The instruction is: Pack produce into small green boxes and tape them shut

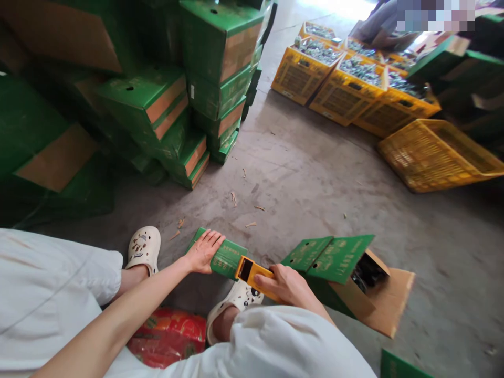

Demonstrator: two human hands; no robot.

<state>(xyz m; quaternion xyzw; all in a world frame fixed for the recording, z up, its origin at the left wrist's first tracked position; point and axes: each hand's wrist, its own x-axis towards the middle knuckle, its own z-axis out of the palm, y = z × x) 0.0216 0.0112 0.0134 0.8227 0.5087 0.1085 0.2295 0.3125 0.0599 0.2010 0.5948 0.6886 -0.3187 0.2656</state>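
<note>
A small green carton (pixel 224 257) lies on the concrete floor in front of my feet. My left hand (pixel 203 250) rests flat on its top, fingers stretched out. My right hand (pixel 285 283) is closed around a yellow tape dispenser (pixel 250 271), whose front end touches the right end of the carton. To the right, an open green carton (pixel 338 260) lies on its side with its brown flaps spread and dark contents showing inside.
Stacks of green cartons (pixel 205 89) fill the left and back. Yellow plastic crates (pixel 346 89) with greenish produce stand at the back right; one (pixel 437 152) is empty. A person sits at the top right. A red bag (pixel 169 336) lies under my knees.
</note>
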